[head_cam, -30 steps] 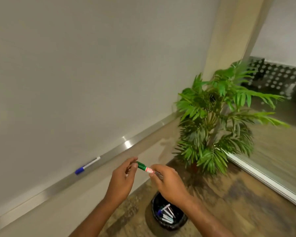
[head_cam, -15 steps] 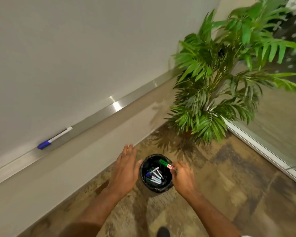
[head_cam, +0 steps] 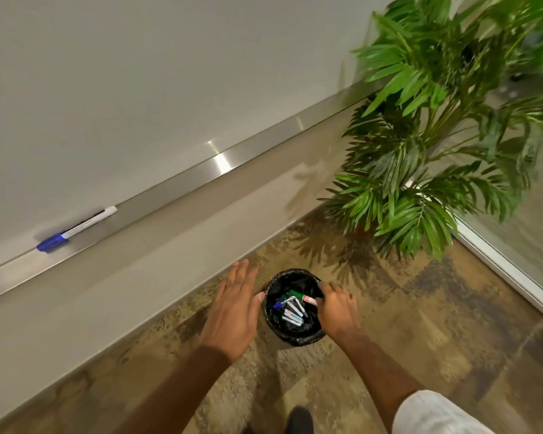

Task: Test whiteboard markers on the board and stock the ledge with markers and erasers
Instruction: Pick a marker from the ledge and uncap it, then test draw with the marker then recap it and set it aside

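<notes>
Several markers (head_cam: 290, 313) lie in the bin (head_cam: 298, 338) on the floor, in the single head view. The right hand (head_cam: 337, 310) grips one end of a green marker (head_cam: 300, 296), and the marker's other end pokes out over the bin's mouth. The left hand (head_cam: 234, 311) is flat with straight fingers and holds nothing. It sits just beside the bin, and I cannot tell if its thumb touches the rim.

Likely risks:
- If let go slantwise, the green marker could catch the rim and roll off across the floor.
- The left hand is close enough to nudge the light bin and tip it.
- A marker that still writes could be binned by mistake.

Only a blue marker (head_cam: 76, 228) lies on the ledge (head_cam: 264, 142), well apart from the bin, and no eraser shows.
</notes>
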A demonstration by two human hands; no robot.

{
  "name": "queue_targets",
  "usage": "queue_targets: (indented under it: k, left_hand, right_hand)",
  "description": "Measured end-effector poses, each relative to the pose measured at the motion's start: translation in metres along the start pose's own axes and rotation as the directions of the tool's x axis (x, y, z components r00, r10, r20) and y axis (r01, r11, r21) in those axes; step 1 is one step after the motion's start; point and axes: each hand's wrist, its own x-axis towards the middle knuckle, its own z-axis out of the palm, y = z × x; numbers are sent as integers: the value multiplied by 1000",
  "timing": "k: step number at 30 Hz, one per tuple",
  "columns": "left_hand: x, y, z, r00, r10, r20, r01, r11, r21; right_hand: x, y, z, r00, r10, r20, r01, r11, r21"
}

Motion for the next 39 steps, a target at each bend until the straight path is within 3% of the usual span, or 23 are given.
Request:
queue_targets:
  k: [5, 13, 19, 24, 27, 30, 36, 39]
  left_hand:
    - [-9, -4, -21, 999, -43, -2, 43, 999, 6]
    - [-23, -25, -74, 991, -48, -122, 48, 999, -3]
    - [-41, -45, -138, 946, -117, -303, 118, 993, -14]
    - [-63, -83, -190, 856, -195, -480, 202, 979, -37]
    - [-72, -106, -210, 832, -166, -530, 191, 982, -8]
    - [-87, -135, -229, 791, -233, -565, 247, 968, -53]
    - [-109, -173, -243, 753, -302, -584, 305, 948, -96]
    - [-117, -181, -249, 744, -313, -591, 306, 945, -115]
  right_hand:
    - [-4, -4, -13, 997, -7, -71, 12, 998, 66]
    - [-21, -81, -41, 946, -180, -269, 237, 952, 194]
    - [-37, -194, -77, 785, -385, -485, 558, 780, 284]
    - [-43, -299, -102, 644, -489, -588, 732, 617, 289]
    - [-38, -345, -104, 574, -576, -582, 792, 570, 216]
    - [-35, -390, -94, 535, -672, -512, 821, 557, 126]
    - [-24, -439, -62, 582, -763, -280, 784, 618, -55]
    - [-21, -449, -51, 598, -766, -237, 762, 634, -128]
